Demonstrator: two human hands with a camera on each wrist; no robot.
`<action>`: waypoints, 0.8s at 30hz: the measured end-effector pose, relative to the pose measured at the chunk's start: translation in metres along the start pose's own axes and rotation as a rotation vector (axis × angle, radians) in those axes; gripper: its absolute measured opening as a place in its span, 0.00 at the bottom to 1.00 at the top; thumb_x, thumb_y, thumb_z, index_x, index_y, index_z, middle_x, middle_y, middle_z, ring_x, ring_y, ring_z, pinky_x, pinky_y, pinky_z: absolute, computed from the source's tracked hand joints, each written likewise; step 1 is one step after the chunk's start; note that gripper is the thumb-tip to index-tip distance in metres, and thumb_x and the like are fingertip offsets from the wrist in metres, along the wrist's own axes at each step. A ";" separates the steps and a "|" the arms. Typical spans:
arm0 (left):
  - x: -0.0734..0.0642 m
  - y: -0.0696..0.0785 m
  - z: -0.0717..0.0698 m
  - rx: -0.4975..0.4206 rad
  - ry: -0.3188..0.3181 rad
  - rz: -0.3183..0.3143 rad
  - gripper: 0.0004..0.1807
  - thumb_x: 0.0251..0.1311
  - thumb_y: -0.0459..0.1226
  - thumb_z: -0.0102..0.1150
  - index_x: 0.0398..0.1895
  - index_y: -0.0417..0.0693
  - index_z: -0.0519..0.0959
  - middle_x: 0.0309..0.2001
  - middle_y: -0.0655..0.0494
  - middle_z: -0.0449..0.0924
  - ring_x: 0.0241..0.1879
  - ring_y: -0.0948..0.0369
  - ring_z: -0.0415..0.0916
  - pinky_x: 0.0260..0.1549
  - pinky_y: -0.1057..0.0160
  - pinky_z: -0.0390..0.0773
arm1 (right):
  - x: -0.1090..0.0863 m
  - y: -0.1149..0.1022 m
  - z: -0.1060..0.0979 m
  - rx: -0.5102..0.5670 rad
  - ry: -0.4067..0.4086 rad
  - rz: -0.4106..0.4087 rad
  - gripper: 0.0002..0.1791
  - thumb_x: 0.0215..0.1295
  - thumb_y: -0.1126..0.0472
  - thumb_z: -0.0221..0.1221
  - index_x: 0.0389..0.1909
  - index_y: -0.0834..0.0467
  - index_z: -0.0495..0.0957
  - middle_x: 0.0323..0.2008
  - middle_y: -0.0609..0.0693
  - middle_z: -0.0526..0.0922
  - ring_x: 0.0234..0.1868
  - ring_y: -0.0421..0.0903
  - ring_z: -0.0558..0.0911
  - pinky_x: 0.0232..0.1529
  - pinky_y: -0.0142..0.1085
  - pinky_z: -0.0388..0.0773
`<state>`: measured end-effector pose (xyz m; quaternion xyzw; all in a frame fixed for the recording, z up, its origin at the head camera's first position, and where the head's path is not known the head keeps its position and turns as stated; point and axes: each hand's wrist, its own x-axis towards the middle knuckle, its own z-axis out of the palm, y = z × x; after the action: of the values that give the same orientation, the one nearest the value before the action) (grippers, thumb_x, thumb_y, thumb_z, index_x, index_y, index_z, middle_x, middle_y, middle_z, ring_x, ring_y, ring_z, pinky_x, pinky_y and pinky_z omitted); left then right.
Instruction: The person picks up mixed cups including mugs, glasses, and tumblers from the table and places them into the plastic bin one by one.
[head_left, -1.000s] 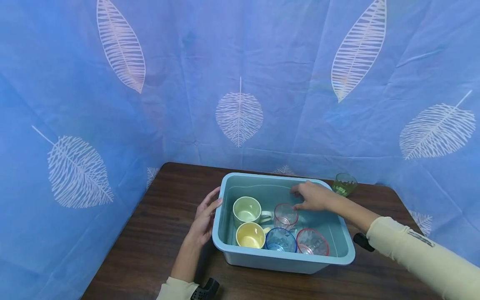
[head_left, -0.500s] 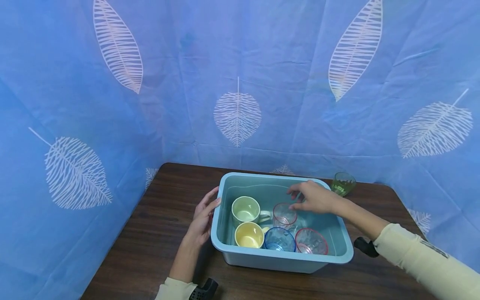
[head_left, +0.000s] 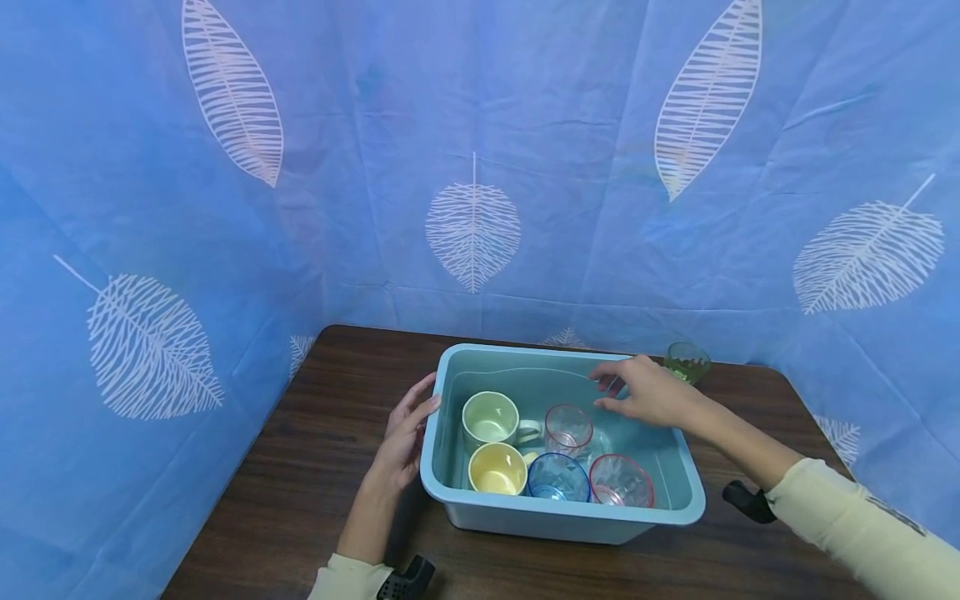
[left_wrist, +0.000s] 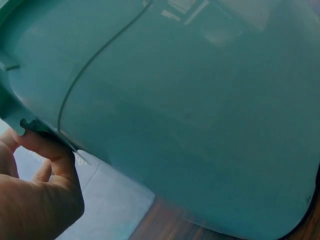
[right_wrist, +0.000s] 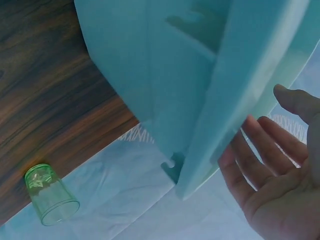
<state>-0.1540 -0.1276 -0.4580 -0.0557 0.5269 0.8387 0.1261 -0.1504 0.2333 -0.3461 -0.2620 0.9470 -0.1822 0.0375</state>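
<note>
A light-blue plastic tub (head_left: 540,527) stands on the table, holding a pale green mug (head_left: 491,417), a yellow mug (head_left: 498,468), a blue-rimmed glass (head_left: 558,477) and two red-rimmed glasses, one at the front (head_left: 622,481) and one behind (head_left: 567,428). My left hand (head_left: 401,446) holds the tub's left rim; in the left wrist view its fingertips are partly hidden by the rim. Above the tub's back right part is my right hand (head_left: 648,392), fingers spread and holding nothing. A green glass (head_left: 687,362) stands just behind that hand, outside the tub.
Dark wooden table (head_left: 300,467) surrounds the tub. A blue cloth with white leaf prints (head_left: 473,222) hangs behind the table. In the right wrist view, the green glass (right_wrist: 52,197) stands near the table's back edge.
My right hand has drawn away from the rear red-rimmed glass, rising a little and shifting right. The left hand stays at the tub's rim, and the glasses and mugs keep their places.
</note>
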 end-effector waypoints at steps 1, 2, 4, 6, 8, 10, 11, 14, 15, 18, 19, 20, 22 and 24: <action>0.000 0.000 0.000 0.005 0.001 0.004 0.28 0.73 0.43 0.62 0.74 0.57 0.71 0.58 0.46 0.82 0.37 0.62 0.85 0.34 0.69 0.85 | -0.001 0.001 -0.001 -0.004 0.009 -0.008 0.19 0.67 0.62 0.68 0.54 0.68 0.82 0.40 0.52 0.88 0.40 0.50 0.87 0.40 0.44 0.87; 0.000 0.001 0.000 0.008 0.004 0.005 0.27 0.73 0.43 0.62 0.74 0.57 0.71 0.58 0.46 0.82 0.38 0.61 0.85 0.35 0.69 0.85 | -0.002 0.001 -0.001 -0.008 0.020 -0.016 0.18 0.67 0.62 0.68 0.54 0.68 0.82 0.40 0.52 0.88 0.40 0.49 0.87 0.40 0.43 0.87; 0.000 0.001 0.001 0.024 0.012 0.013 0.28 0.73 0.43 0.62 0.74 0.56 0.71 0.58 0.47 0.82 0.41 0.60 0.85 0.37 0.67 0.86 | -0.005 0.001 -0.002 -0.023 0.046 -0.035 0.18 0.67 0.63 0.67 0.54 0.67 0.82 0.39 0.51 0.89 0.40 0.48 0.87 0.38 0.43 0.87; 0.000 0.002 0.001 0.047 0.021 0.023 0.28 0.73 0.42 0.62 0.74 0.55 0.71 0.59 0.46 0.81 0.44 0.58 0.85 0.40 0.64 0.87 | -0.008 0.001 -0.002 -0.032 0.073 -0.049 0.17 0.67 0.63 0.68 0.53 0.67 0.83 0.39 0.51 0.89 0.40 0.48 0.87 0.38 0.45 0.87; 0.000 0.002 0.002 0.066 0.031 0.030 0.27 0.72 0.42 0.62 0.73 0.54 0.72 0.60 0.44 0.81 0.45 0.56 0.85 0.41 0.63 0.87 | -0.010 0.001 -0.003 -0.049 0.101 -0.058 0.16 0.67 0.63 0.68 0.53 0.66 0.83 0.38 0.49 0.89 0.39 0.47 0.88 0.38 0.45 0.87; -0.001 0.003 0.003 0.089 0.042 0.035 0.28 0.72 0.43 0.62 0.73 0.53 0.72 0.61 0.43 0.80 0.46 0.55 0.85 0.44 0.61 0.87 | -0.012 0.001 -0.003 -0.057 0.117 -0.064 0.16 0.67 0.64 0.68 0.52 0.65 0.84 0.37 0.47 0.89 0.39 0.46 0.87 0.37 0.46 0.87; -0.001 0.004 0.004 0.103 0.048 0.040 0.28 0.72 0.43 0.63 0.73 0.53 0.72 0.62 0.42 0.79 0.47 0.55 0.84 0.45 0.60 0.87 | -0.013 0.001 -0.004 -0.059 0.123 -0.066 0.15 0.67 0.64 0.68 0.52 0.65 0.84 0.37 0.46 0.89 0.39 0.46 0.87 0.37 0.46 0.87; -0.002 0.005 0.005 0.143 0.063 0.048 0.29 0.71 0.43 0.63 0.73 0.52 0.72 0.63 0.41 0.78 0.49 0.53 0.83 0.48 0.56 0.87 | -0.016 0.002 -0.004 -0.064 0.144 -0.067 0.14 0.67 0.63 0.68 0.52 0.63 0.84 0.36 0.43 0.88 0.38 0.44 0.87 0.35 0.45 0.86; -0.002 0.005 0.005 0.156 0.069 0.051 0.29 0.71 0.43 0.63 0.73 0.52 0.72 0.63 0.41 0.78 0.49 0.53 0.82 0.49 0.55 0.86 | -0.017 0.002 -0.005 -0.066 0.153 -0.067 0.14 0.67 0.63 0.68 0.52 0.63 0.84 0.36 0.43 0.88 0.38 0.43 0.87 0.35 0.45 0.86; -0.003 0.004 0.006 0.182 0.077 0.056 0.29 0.71 0.43 0.62 0.74 0.51 0.71 0.64 0.41 0.78 0.51 0.51 0.81 0.53 0.51 0.85 | -0.020 0.002 -0.006 -0.073 0.190 -0.063 0.14 0.67 0.63 0.68 0.51 0.62 0.85 0.36 0.42 0.88 0.37 0.43 0.87 0.34 0.44 0.86; -0.004 0.004 0.007 0.186 0.077 0.057 0.29 0.71 0.44 0.62 0.74 0.51 0.71 0.64 0.41 0.78 0.52 0.51 0.80 0.53 0.50 0.85 | -0.021 0.002 -0.006 -0.076 0.203 -0.061 0.14 0.67 0.63 0.69 0.51 0.61 0.85 0.36 0.42 0.88 0.37 0.43 0.87 0.34 0.44 0.86; -0.004 0.004 0.007 0.190 0.079 0.057 0.29 0.71 0.44 0.62 0.74 0.51 0.71 0.64 0.41 0.78 0.52 0.50 0.80 0.54 0.50 0.85 | -0.022 0.002 -0.006 -0.079 0.215 -0.060 0.14 0.66 0.64 0.69 0.51 0.61 0.85 0.37 0.43 0.88 0.37 0.43 0.87 0.34 0.44 0.86; -0.004 0.003 0.007 0.194 0.077 0.056 0.29 0.72 0.44 0.62 0.74 0.51 0.71 0.64 0.40 0.77 0.52 0.50 0.80 0.54 0.50 0.85 | -0.024 0.003 -0.007 -0.087 0.237 -0.057 0.14 0.66 0.64 0.69 0.51 0.61 0.85 0.38 0.45 0.89 0.36 0.42 0.87 0.34 0.43 0.86; -0.003 0.002 0.007 0.200 0.075 0.055 0.29 0.72 0.44 0.62 0.74 0.51 0.71 0.64 0.40 0.78 0.51 0.50 0.81 0.52 0.51 0.85 | -0.026 0.004 -0.008 -0.095 0.257 -0.054 0.14 0.65 0.66 0.69 0.51 0.62 0.85 0.39 0.47 0.89 0.35 0.43 0.86 0.33 0.42 0.86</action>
<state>-0.1512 -0.1229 -0.4523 -0.0596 0.6137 0.7823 0.0884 -0.1314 0.2520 -0.3412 -0.2633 0.9441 -0.1703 -0.1016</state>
